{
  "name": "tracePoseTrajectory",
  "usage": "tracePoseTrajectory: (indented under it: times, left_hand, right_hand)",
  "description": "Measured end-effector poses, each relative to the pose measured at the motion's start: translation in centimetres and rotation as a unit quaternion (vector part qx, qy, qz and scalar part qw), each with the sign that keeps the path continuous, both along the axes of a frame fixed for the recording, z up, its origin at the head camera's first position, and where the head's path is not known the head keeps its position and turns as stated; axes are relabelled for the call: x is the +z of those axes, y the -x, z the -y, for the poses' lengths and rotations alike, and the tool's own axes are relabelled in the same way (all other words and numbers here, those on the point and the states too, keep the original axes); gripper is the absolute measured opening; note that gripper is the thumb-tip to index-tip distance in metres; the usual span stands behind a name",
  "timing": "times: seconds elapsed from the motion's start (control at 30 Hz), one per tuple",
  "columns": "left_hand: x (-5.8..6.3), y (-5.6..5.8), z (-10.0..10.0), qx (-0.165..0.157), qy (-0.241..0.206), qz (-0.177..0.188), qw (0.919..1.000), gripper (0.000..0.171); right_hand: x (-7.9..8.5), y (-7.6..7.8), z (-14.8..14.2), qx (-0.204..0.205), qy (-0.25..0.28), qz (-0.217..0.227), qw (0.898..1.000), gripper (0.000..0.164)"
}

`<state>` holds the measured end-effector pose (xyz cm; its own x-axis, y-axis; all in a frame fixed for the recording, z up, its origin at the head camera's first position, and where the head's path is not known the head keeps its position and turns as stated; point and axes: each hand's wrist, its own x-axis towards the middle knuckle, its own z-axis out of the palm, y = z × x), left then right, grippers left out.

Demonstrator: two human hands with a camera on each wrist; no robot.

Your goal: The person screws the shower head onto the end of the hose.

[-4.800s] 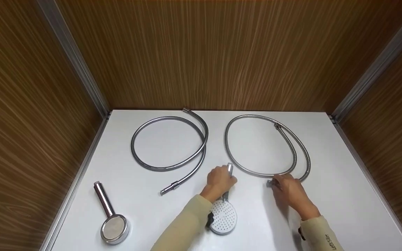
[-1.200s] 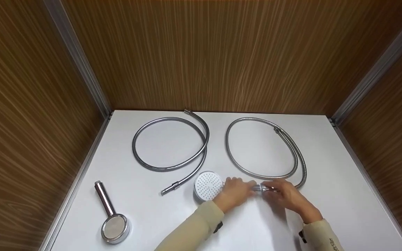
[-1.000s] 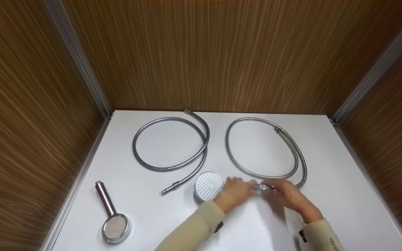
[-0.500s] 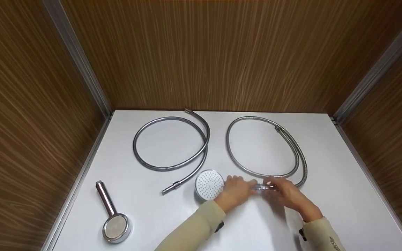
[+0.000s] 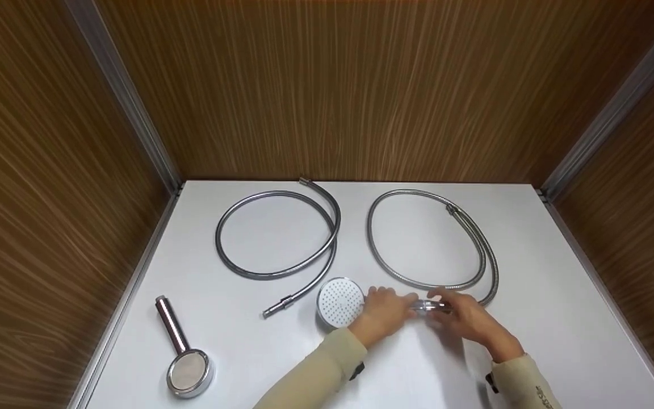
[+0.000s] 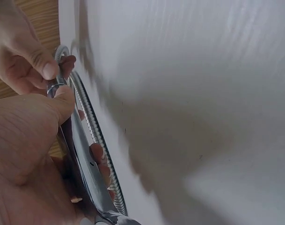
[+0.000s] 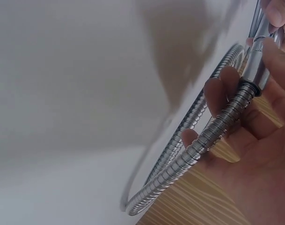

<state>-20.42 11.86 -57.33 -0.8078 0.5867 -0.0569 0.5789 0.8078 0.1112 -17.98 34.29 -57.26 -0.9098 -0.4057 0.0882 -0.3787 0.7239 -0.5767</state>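
My left hand (image 5: 384, 312) grips the handle of a round white-faced shower head (image 5: 340, 301), its face turned up and its handle pointing right. In the left wrist view the chrome handle (image 6: 86, 164) lies across the palm. The right hand (image 5: 463, 315) holds the end of a ribbed metal shower hose (image 5: 369, 227) between thumb and fingers. Seen from the right wrist, the hose's chrome connector (image 7: 254, 70) meets the handle end in line; how far it is threaded on cannot be told. The rest of this hose lies looped on the table.
A second shower head (image 5: 188, 372) with a chrome handle lies at the front left. Behind it, another metal hose (image 5: 218, 233) is coiled on the white table (image 5: 537, 272). Wood-grain panels (image 5: 327, 91) enclose the back and both sides.
The left hand has turned the shower head sideways and brought its handle to the hose end in the right hand. Lately only the right fingers have shifted around the connector.
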Motion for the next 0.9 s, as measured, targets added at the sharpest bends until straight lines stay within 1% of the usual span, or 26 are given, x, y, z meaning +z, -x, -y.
tracePoseTrajectory:
  times: [0.1, 0.2, 0.3, 0.6, 0.67, 0.83, 0.9]
  left_hand:
    - [0.04, -0.02, 0.06, 0.0, -0.001, -0.008, 1.0, 0.029]
    - [0.14, 0.0, 0.11, -0.001, -0.002, -0.014, 0.9999, 0.028]
    - [0.18, 0.01, 0.13, -0.002, -0.002, -0.013, 0.9999, 0.027]
    - [-0.07, -0.03, 0.09, -0.005, 0.006, -0.02, 0.9998, 0.029]
    - [-0.08, -0.07, 0.11, -0.006, 0.007, -0.021, 0.9997, 0.029]
    - [-0.01, -0.15, 0.15, -0.007, 0.009, -0.018, 0.9998, 0.027]
    - [0.07, -0.13, 0.16, -0.006, 0.01, -0.018, 0.9998, 0.027]
  right_hand:
    - [0.1, 0.06, 0.1, 0.0, 0.005, 0.005, 1.0, 0.027]
    - [0.11, 0.14, 0.1, 0.004, 0.005, -0.007, 1.0, 0.026]
    - [0.06, 0.2, 0.07, 0.005, -0.003, -0.015, 1.0, 0.023]
    - [0.04, 0.3, -0.05, 0.014, -0.011, -0.018, 1.0, 0.015]
    - [0.03, 0.2, -0.11, 0.012, -0.01, -0.019, 1.0, 0.018]
    - [0.02, 0.0, -0.02, 0.001, 0.0, -0.036, 0.999, 0.031]
    - [0.0, 0.01, 0.1, -0.005, 0.005, -0.04, 0.999, 0.031]
